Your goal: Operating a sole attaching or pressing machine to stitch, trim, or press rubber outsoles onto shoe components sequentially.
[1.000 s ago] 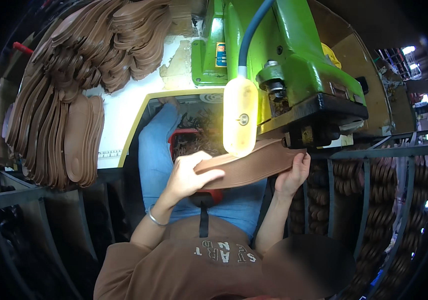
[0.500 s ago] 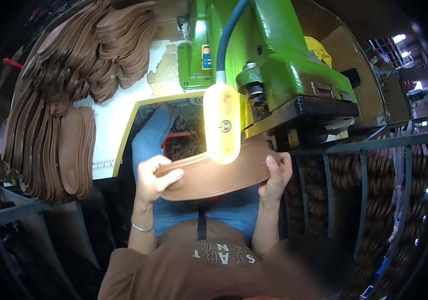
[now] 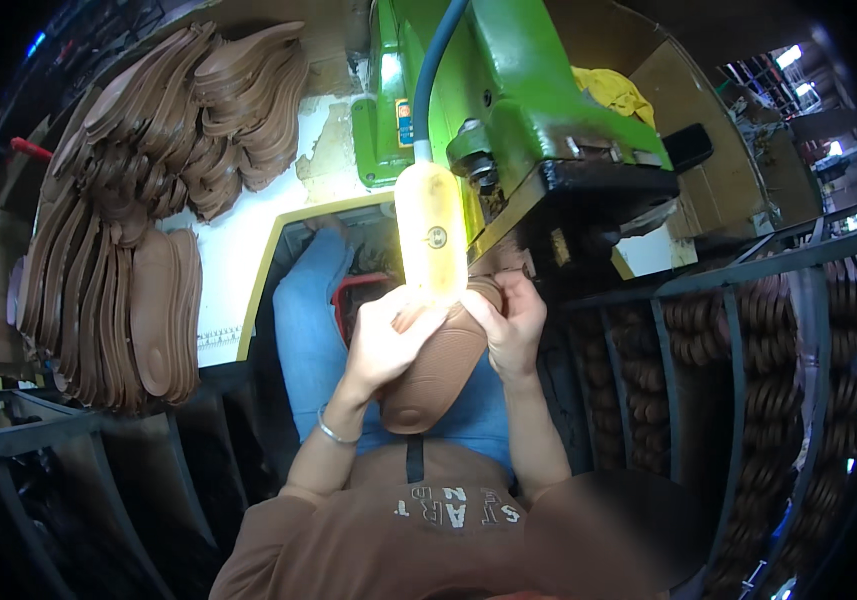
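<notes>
A brown shoe sole (image 3: 433,380) is being held over the lap w/ both bare hands, which are being kept close tog. at its upper end. By the L hand (image 3: 383,338), the L side is being gripped, thumb & fingers closed in near the lamp's tip; exact fingertip contact is being hidden by glare. By the R hand (image 3: 514,325), the R edge is being pinched, thumb in front, fingers curled behind. The sole is being tilted, its rounded lower end being pointed toward the waist & slightly L.

The hands are being lit by a glowing yellow lamp (image 3: 430,235) on a blue cable (image 3: 432,75), its lower end being seen right over them. Behind, top ctr., a green machine (image 3: 558,110) is being shown, w/ a yellow cloth (image 3: 613,92) at its R. Many brown soles (image 3: 163,310) are being kept in piles on a white tabletop (image 3: 233,245), upper L. A red bin (image 3: 341,300) is being partly hidden by the L hand. More brown pieces (image 3: 763,400) are being stored in metal racks (image 3: 736,400), R side.
</notes>
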### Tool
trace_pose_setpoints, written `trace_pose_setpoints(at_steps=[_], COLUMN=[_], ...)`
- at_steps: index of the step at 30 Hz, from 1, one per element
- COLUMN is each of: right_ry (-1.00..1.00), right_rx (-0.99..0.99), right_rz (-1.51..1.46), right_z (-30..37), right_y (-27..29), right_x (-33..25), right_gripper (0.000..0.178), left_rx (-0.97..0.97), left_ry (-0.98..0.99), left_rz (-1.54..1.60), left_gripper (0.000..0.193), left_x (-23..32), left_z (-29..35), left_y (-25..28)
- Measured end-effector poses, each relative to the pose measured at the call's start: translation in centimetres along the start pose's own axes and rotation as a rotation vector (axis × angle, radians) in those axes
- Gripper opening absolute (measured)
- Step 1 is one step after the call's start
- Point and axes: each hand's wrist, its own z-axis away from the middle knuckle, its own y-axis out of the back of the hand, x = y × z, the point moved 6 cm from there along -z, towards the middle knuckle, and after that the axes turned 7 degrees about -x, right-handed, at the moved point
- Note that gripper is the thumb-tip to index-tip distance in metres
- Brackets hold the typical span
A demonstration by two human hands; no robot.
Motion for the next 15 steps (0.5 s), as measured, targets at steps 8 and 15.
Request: trace_pose_setpoints(at_steps=[8,15], right_ry=[-0.522,-0.306], right_rx=[-0.279,0.173], right_rz=[0.229,-0.06], right_z=[14.9,17.0], right_y=[2.6,13.5], right_x=[7.0,1.8], right_gripper=[0.048,0.033], left_rx=[0.003,0.037], left_ry=[0.0,0.062], left_rz=[-0.131,0.211], left_gripper=[0.013,0.025], left_x=[0.0,-1.8], left_z=[-0.3,1.1], left_y=[-2.6,-2.6])
